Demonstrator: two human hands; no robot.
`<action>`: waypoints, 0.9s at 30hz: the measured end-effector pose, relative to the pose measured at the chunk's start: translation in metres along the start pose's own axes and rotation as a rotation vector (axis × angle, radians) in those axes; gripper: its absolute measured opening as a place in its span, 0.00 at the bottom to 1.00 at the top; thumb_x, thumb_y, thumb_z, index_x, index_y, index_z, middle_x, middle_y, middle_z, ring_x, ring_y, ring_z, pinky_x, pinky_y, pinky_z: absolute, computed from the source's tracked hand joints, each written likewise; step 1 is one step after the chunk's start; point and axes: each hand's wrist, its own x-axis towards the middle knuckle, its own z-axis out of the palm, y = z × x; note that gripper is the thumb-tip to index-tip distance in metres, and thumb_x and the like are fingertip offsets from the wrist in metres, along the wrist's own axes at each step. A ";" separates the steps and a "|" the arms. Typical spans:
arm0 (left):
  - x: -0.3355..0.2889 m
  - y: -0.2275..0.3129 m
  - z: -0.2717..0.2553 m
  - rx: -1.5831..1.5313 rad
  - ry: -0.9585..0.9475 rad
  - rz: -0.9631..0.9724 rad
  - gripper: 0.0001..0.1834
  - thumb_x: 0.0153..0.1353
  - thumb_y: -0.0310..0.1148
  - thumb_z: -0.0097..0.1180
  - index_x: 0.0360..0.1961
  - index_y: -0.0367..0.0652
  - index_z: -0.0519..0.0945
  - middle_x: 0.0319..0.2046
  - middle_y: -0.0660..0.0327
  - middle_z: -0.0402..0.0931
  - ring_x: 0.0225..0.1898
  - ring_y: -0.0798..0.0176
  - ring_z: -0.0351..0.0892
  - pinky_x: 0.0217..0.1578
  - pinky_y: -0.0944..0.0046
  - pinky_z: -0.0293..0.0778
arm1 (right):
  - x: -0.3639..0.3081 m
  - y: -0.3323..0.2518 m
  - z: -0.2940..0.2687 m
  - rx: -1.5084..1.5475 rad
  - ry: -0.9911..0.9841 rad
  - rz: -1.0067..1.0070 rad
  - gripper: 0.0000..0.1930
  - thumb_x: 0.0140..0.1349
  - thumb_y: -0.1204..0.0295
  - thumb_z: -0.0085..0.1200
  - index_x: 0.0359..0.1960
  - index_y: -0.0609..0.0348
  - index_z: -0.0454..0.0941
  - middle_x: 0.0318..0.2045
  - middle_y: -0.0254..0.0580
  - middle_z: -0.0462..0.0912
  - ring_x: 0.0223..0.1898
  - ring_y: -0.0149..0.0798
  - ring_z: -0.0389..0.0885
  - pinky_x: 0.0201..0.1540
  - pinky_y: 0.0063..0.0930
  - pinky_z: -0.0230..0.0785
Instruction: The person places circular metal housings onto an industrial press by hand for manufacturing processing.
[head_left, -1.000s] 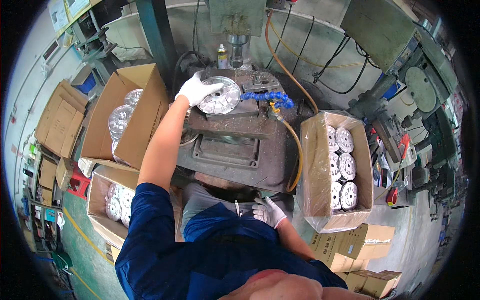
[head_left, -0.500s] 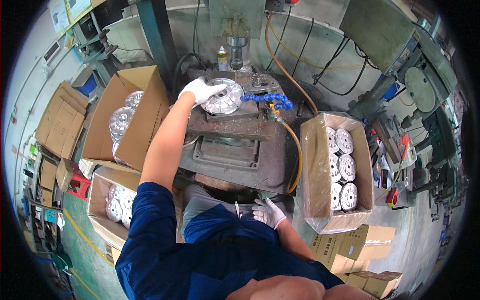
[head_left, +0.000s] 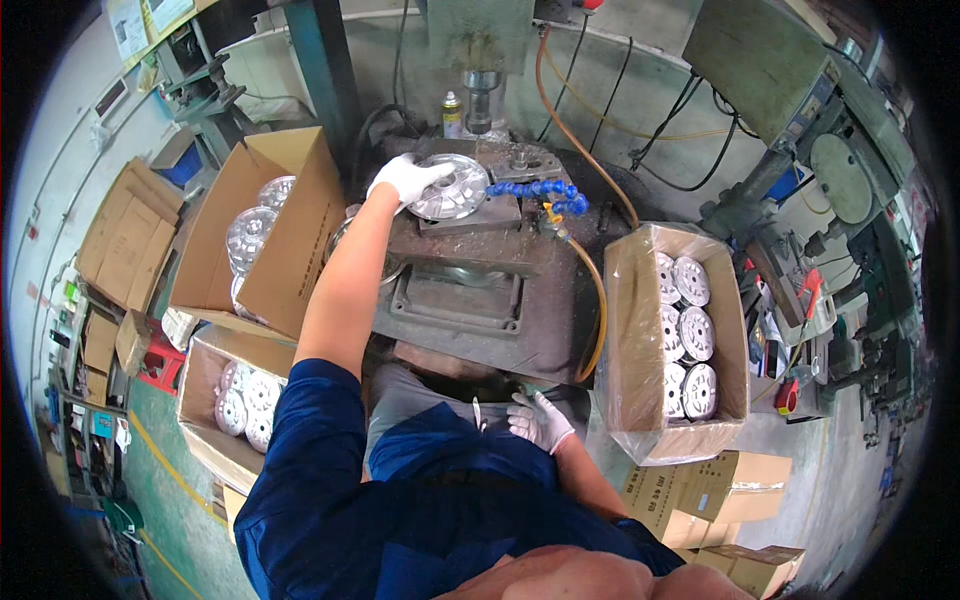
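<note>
The left hand, gloved, rests closed over the rim of a silver wheel-shaped casting at upper centre of the frame, seating it flat on the machine's fixture beneath the spindle. The right hand, also gloved, lies loosely open and empty against the person's lap, lower centre. Cardboard boxes of like castings stand left and right, within reach.
</note>
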 end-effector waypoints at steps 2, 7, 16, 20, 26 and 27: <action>0.005 -0.004 0.001 -0.084 -0.055 -0.006 0.48 0.43 0.60 0.65 0.52 0.26 0.72 0.50 0.43 0.75 0.51 0.55 0.76 0.50 0.62 0.70 | 0.003 -0.001 -0.007 -0.009 -0.031 0.007 0.29 0.65 0.45 0.42 0.59 0.52 0.66 0.43 0.48 0.78 0.38 0.44 0.80 0.44 0.39 0.74; 0.003 -0.001 0.005 -0.043 -0.077 0.003 0.49 0.41 0.62 0.64 0.50 0.24 0.74 0.37 0.49 0.80 0.31 0.62 0.78 0.34 0.64 0.73 | 0.004 0.002 -0.006 -0.025 -0.049 0.009 0.31 0.64 0.44 0.42 0.60 0.51 0.64 0.45 0.48 0.78 0.39 0.44 0.80 0.46 0.39 0.73; 0.001 0.001 0.004 -0.068 -0.083 -0.040 0.48 0.42 0.61 0.64 0.51 0.25 0.73 0.44 0.44 0.78 0.42 0.57 0.80 0.43 0.63 0.73 | 0.010 -0.001 -0.010 -0.027 -0.027 0.047 0.30 0.65 0.44 0.39 0.60 0.50 0.65 0.43 0.48 0.79 0.38 0.44 0.80 0.45 0.40 0.74; 0.005 -0.007 0.003 -0.053 -0.063 -0.006 0.48 0.42 0.61 0.63 0.52 0.26 0.73 0.47 0.43 0.76 0.48 0.52 0.77 0.50 0.62 0.70 | 0.004 -0.001 -0.006 -0.007 -0.029 0.013 0.29 0.65 0.45 0.40 0.60 0.51 0.65 0.43 0.48 0.80 0.38 0.44 0.81 0.45 0.41 0.74; 0.011 -0.011 0.006 -0.037 -0.081 -0.007 0.49 0.42 0.62 0.63 0.53 0.27 0.73 0.49 0.43 0.75 0.50 0.51 0.76 0.51 0.61 0.69 | 0.007 0.000 -0.005 0.000 0.006 0.005 0.29 0.65 0.45 0.40 0.60 0.53 0.66 0.42 0.47 0.79 0.37 0.43 0.80 0.43 0.39 0.75; 0.011 -0.011 0.006 -0.039 -0.082 -0.011 0.49 0.42 0.62 0.63 0.53 0.27 0.73 0.49 0.43 0.75 0.50 0.51 0.76 0.51 0.61 0.69 | 0.009 -0.001 -0.009 0.003 -0.037 0.027 0.30 0.65 0.45 0.40 0.60 0.52 0.65 0.43 0.47 0.79 0.38 0.43 0.80 0.45 0.40 0.74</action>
